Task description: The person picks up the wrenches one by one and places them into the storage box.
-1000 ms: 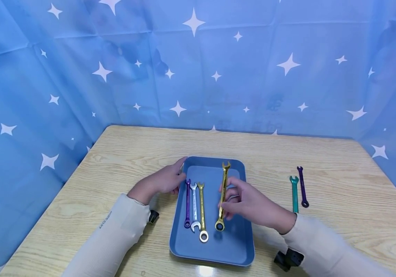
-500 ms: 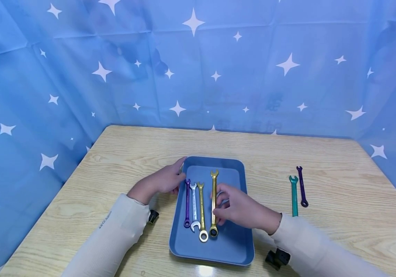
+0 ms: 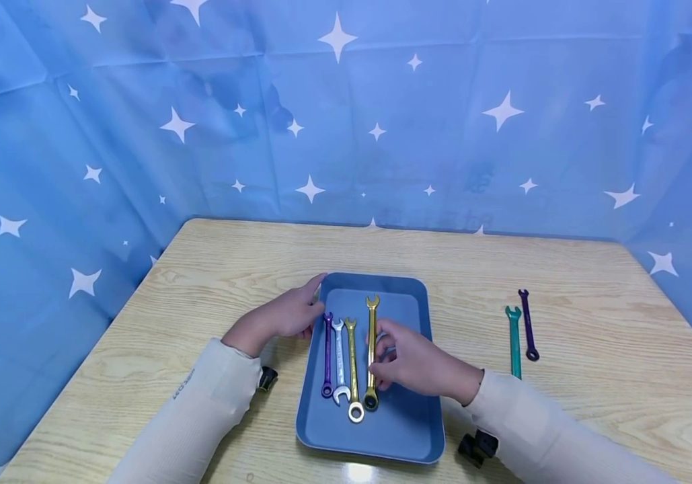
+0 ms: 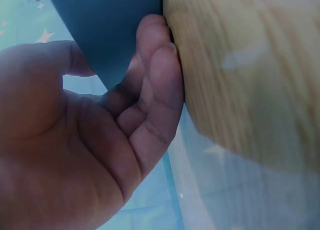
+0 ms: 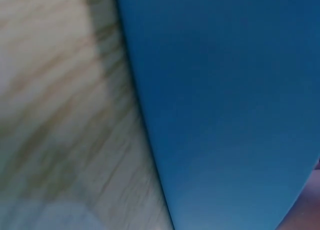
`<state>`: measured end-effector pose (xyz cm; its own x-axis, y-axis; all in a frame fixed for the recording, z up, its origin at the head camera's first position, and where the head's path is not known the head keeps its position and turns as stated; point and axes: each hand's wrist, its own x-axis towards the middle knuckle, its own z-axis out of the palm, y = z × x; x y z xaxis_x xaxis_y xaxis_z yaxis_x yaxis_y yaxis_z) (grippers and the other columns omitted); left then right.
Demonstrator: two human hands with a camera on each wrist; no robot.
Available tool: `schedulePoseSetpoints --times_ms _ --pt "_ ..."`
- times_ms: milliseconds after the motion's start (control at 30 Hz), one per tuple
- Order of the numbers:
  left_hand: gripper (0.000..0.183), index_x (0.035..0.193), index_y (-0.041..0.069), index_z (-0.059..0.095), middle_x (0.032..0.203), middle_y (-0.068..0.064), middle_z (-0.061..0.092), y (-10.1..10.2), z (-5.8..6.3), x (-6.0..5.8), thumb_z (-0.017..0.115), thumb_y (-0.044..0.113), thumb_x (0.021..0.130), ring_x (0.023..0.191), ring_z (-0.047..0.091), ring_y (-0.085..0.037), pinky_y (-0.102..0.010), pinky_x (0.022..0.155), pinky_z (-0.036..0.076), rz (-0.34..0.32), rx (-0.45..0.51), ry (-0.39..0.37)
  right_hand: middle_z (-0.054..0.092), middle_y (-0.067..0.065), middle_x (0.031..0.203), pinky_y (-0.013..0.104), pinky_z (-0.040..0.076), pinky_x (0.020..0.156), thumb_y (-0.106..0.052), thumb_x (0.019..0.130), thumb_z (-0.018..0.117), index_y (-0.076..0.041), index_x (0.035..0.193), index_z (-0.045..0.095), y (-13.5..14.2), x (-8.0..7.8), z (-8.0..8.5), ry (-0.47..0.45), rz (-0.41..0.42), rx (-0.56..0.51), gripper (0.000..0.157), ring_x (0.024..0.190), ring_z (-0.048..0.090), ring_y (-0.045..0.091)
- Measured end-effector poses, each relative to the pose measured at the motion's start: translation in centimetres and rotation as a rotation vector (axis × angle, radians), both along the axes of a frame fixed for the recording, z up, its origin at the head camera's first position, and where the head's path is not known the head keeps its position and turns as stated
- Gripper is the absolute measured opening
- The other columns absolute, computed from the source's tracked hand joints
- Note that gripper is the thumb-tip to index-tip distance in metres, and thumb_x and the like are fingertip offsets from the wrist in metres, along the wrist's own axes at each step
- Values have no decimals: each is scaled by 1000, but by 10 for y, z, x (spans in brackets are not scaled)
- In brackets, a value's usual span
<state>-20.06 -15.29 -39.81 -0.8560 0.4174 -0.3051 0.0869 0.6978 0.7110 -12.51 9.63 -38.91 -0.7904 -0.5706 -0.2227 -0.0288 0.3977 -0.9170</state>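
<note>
In the head view a blue tray [image 3: 400, 430] lies on the table. My left hand [image 3: 285, 314] grips its left side near the far corner; the left wrist view shows that hand's curled fingers [image 4: 157, 89] against the outside of the tray wall, low by the tabletop. My right hand [image 3: 418, 359] pinches a gold combination wrench [image 3: 372, 336] by its shaft, open end pointing away, inside the tray. Left of it lie a second gold wrench [image 3: 353, 359], a silver wrench [image 3: 339, 356] and a purple wrench [image 3: 328, 356], side by side.
On the table [image 3: 249, 262] to the right lie a green wrench [image 3: 515, 343] and a dark purple wrench [image 3: 528, 329]; the right sleeve comes close to the green one's near end. A blue star-patterned curtain [image 3: 346, 121] hangs behind the table. Mostly tray wall [image 5: 215, 89] fills the right wrist view.
My right hand has moved left with the gold wrench, lowering it beside the other gold one. In the last half second it shifted only slightly. My left hand has stayed put.
</note>
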Motion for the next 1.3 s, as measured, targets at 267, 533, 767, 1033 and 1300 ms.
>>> schedulePoseSetpoints --times_ms 267,533,767,1033,1300 --pt "67 163 20 2 56 -7 53 0 1 0 37 22 105 56 62 -23 -35 56 51 -1 11 -7 69 9 81 34 59 62 -3 91 67 6 120 45 -3 -1 -4 30 -5 30 37 66 70 23" --pt "67 163 19 2 57 -9 55 0 1 1 37 22 106 57 62 -23 -35 56 52 -3 9 -9 70 8 71 36 54 50 -11 92 69 0 113 45 -3 -6 -7 48 4 119 34 55 66 20" --pt "67 163 19 2 60 -11 58 0 2 2 37 22 106 57 62 -23 -35 56 51 -3 8 -5 69 7 70 33 49 44 -17 95 67 -3 108 45 -5 -8 -7 15 12 139 29 49 63 18" --pt "67 163 20 2 61 -11 59 0 0 0 37 23 106 57 62 -23 -35 57 52 1 9 -8 71 8 71 33 51 43 -17 97 65 -3 99 46 -7 -12 -10 -41 -14 145 24 48 65 21" --pt "68 163 21 2 60 -11 59 0 2 1 38 23 106 57 62 -23 -35 56 51 0 2 -13 71 7 65 29 50 42 -20 95 68 -5 85 57 -10 -14 -12 -57 -28 203 22 46 65 18"
